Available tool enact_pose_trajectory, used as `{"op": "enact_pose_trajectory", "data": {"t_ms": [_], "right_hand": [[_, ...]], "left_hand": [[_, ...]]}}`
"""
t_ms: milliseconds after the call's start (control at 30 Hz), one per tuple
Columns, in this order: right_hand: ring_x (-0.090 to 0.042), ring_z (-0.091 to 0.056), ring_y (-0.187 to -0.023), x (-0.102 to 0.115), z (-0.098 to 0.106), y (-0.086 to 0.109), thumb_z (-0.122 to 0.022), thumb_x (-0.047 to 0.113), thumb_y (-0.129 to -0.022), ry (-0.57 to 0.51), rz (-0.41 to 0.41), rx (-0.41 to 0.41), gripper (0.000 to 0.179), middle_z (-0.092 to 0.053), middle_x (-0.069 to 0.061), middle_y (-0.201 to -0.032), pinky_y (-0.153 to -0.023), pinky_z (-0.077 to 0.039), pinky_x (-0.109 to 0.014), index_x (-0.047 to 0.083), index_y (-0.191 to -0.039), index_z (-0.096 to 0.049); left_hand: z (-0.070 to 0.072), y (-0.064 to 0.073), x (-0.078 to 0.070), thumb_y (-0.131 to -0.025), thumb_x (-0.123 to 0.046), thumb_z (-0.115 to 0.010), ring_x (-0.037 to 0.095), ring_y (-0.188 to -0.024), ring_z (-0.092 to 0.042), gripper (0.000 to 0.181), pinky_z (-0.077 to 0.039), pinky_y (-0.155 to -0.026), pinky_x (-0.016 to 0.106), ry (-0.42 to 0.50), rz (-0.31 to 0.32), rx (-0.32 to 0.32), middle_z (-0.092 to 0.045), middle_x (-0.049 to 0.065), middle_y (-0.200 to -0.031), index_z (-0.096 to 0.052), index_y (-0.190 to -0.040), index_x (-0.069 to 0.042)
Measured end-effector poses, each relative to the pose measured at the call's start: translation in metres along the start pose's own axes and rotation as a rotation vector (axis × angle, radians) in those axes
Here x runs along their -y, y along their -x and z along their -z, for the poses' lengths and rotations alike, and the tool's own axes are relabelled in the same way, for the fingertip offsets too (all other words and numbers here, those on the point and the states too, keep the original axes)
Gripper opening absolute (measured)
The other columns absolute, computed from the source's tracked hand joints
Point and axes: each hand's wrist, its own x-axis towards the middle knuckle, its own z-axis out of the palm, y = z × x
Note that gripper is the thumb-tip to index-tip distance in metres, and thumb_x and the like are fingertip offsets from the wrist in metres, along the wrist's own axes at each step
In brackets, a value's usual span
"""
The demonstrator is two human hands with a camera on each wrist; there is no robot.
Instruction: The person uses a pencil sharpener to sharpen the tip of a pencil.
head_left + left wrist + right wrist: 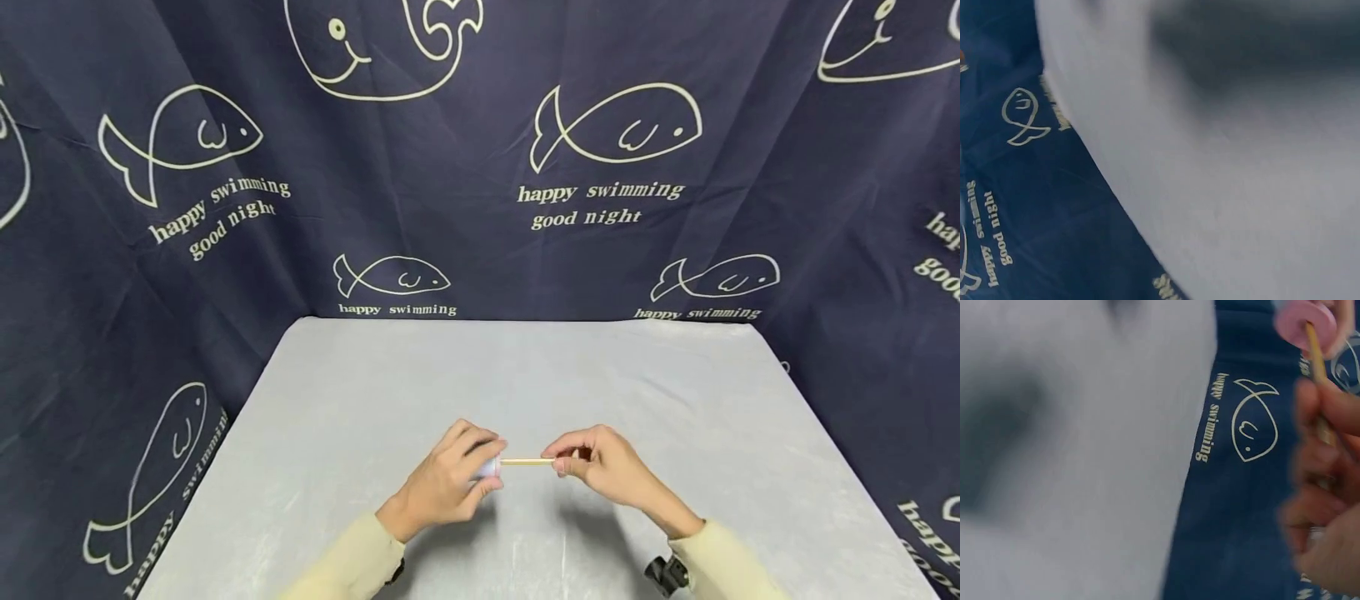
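In the head view, my left hand (448,477) grips a small pale pencil sharpener (487,469) between thumb and fingers, above the table. A slim yellowish pencil (527,462) runs level from its right end to my right hand (606,463), which pinches it with thumb and fingertips. Seen from the right wrist, the round pink end of the sharpener (1297,326) has the pencil (1316,355) standing in its central hole. The pencil's tip is hidden inside. Neither hand nor the pencil shows in the left wrist view.
A pale grey cloth covers the table (510,375). Dark blue curtains (480,208) with fish drawings and lettering hang behind it and along both sides. Both forearms wear cream sleeves, and a black device (666,575) sits by the right wrist.
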Motion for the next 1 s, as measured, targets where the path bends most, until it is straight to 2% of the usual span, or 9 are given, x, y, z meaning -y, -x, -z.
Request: {"op": "enact_pose_trajectory", "data": {"t_ms": [67, 167, 233, 400, 533, 633, 767, 900, 1000], "right_hand": [[0.002, -0.051, -0.056, -0.002, 0.004, -0.001, -0.063, 0.001, -0.085, -0.202, -0.173, 0.111, 0.015, -0.066, -0.009, -0.069, -0.049, -0.036, -0.015, -0.006, -0.096, -0.07], [-0.002, -0.057, -0.062, -0.006, 0.007, -0.002, -0.059, -0.003, -0.086, -0.329, -0.247, 0.197, 0.017, -0.066, -0.013, -0.072, -0.054, -0.04, -0.017, -0.013, -0.098, -0.065], [-0.002, -0.058, -0.063, -0.007, 0.007, -0.003, -0.058, -0.002, -0.087, -0.326, -0.223, 0.198, 0.017, -0.066, -0.013, -0.072, -0.055, -0.042, -0.017, -0.013, -0.098, -0.065], [0.0, -0.051, -0.059, -0.006, 0.004, -0.004, -0.063, 0.002, -0.086, -0.245, -0.137, 0.124, 0.013, -0.066, -0.016, -0.074, -0.05, -0.041, -0.018, -0.006, -0.096, -0.066], [0.002, -0.048, -0.059, -0.007, -0.002, 0.0, -0.07, 0.008, -0.083, -0.041, -0.062, 0.01, 0.009, -0.067, -0.006, -0.076, -0.049, -0.04, -0.019, 0.009, -0.092, -0.068], [0.002, -0.053, -0.065, -0.007, -0.007, 0.003, -0.073, 0.008, -0.08, 0.197, 0.118, -0.139, 0.016, -0.067, 0.003, -0.08, -0.054, -0.043, -0.019, 0.016, -0.094, -0.068], [-0.002, -0.054, -0.066, -0.01, -0.01, 0.0, -0.068, 0.014, -0.086, 0.507, 0.43, -0.357, 0.012, -0.068, 0.007, -0.084, -0.056, -0.042, -0.019, 0.015, -0.098, -0.07], [-0.008, -0.052, -0.061, -0.012, -0.011, -0.005, -0.051, 0.022, -0.098, 0.716, 0.643, -0.509, 0.023, -0.066, 0.007, -0.081, -0.054, -0.036, -0.02, 0.011, -0.095, -0.072], [-0.011, -0.051, -0.057, -0.008, -0.012, -0.005, -0.047, 0.017, -0.1, 0.87, 0.788, -0.613, 0.028, -0.064, 0.004, -0.075, -0.05, -0.032, -0.02, 0.009, -0.09, -0.072]], "left_hand": [[-0.003, -0.001, 0.004, -0.1, -0.032, -0.045, 0.021, -0.089, -0.057, 0.037, -0.049, -0.081, 0.031, -0.144, -0.175, -0.044, -0.064, 0.01, -0.102, -0.064, -0.11, -0.001], [-0.005, -0.003, 0.008, -0.102, -0.032, -0.041, 0.023, -0.085, -0.059, 0.038, -0.05, -0.078, 0.033, -0.266, -0.304, -0.084, -0.066, 0.011, -0.1, -0.064, -0.108, -0.002], [-0.004, -0.005, 0.01, -0.102, -0.032, -0.041, 0.023, -0.085, -0.059, 0.038, -0.05, -0.078, 0.033, -0.267, -0.302, -0.085, -0.065, 0.011, -0.1, -0.064, -0.108, -0.003], [0.003, -0.008, 0.013, -0.101, -0.033, -0.042, 0.023, -0.089, -0.058, 0.038, -0.049, -0.082, 0.033, -0.177, -0.218, -0.04, -0.063, 0.01, -0.101, -0.062, -0.111, -0.003], [0.008, -0.01, 0.017, -0.101, -0.033, -0.043, 0.021, -0.089, -0.057, 0.038, -0.048, -0.082, 0.031, -0.108, -0.172, -0.02, -0.062, 0.009, -0.1, -0.063, -0.11, -0.002], [0.012, -0.011, 0.019, -0.097, -0.027, -0.053, 0.019, -0.091, -0.057, 0.032, -0.049, -0.081, 0.028, 0.003, -0.058, 0.003, -0.063, 0.008, -0.101, -0.065, -0.11, -0.001], [0.017, -0.013, 0.016, -0.086, -0.016, -0.067, 0.017, -0.092, -0.058, 0.028, -0.05, -0.077, 0.025, 0.189, 0.211, 0.066, -0.066, 0.006, -0.1, -0.067, -0.111, -0.002], [0.02, -0.015, 0.012, -0.088, -0.015, -0.066, 0.017, -0.093, -0.063, 0.024, -0.051, -0.08, 0.029, 0.37, 0.471, 0.154, -0.069, 0.005, -0.099, -0.069, -0.11, -0.007], [0.022, -0.018, 0.011, -0.092, -0.02, -0.062, 0.016, -0.095, -0.064, 0.022, -0.05, -0.085, 0.03, 0.521, 0.604, 0.227, -0.071, 0.005, -0.1, -0.07, -0.109, -0.008]]}}
